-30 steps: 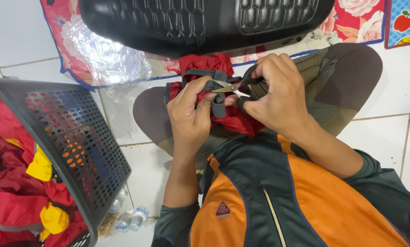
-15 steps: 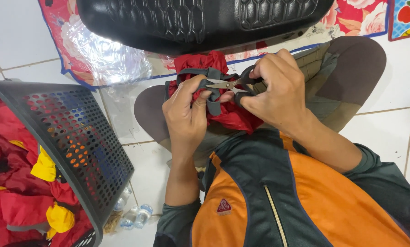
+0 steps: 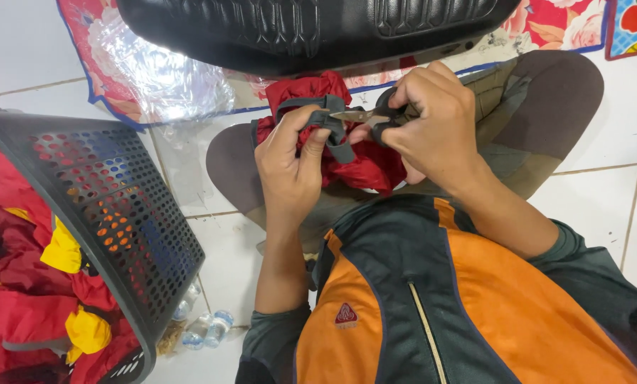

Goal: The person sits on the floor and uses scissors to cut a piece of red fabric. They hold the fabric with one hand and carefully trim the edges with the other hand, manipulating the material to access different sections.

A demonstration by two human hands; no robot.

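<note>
The left hand (image 3: 290, 167) grips a bunched red garment (image 3: 364, 163) with a grey strap (image 3: 332, 124), thumb pressed on the strap; the right hand (image 3: 432, 124) is closed around the dark handles of small scissors (image 3: 364, 116), whose silver blades point left and lie against the strap; both hands are held over the person's lap, above the crossed legs; just beyond them sits a black moulded seat-like object (image 3: 297, 28) resting on a floral mat (image 3: 567, 28) with crumpled clear plastic (image 3: 162, 71); to the left, on the white tiled floor (image 3: 19, 43), stands a dark perforated basket (image 3: 112, 213) filled with red and yellow cloth (image 3: 41, 299); small plastic bottles (image 3: 204, 328) lie beside its base.
</note>
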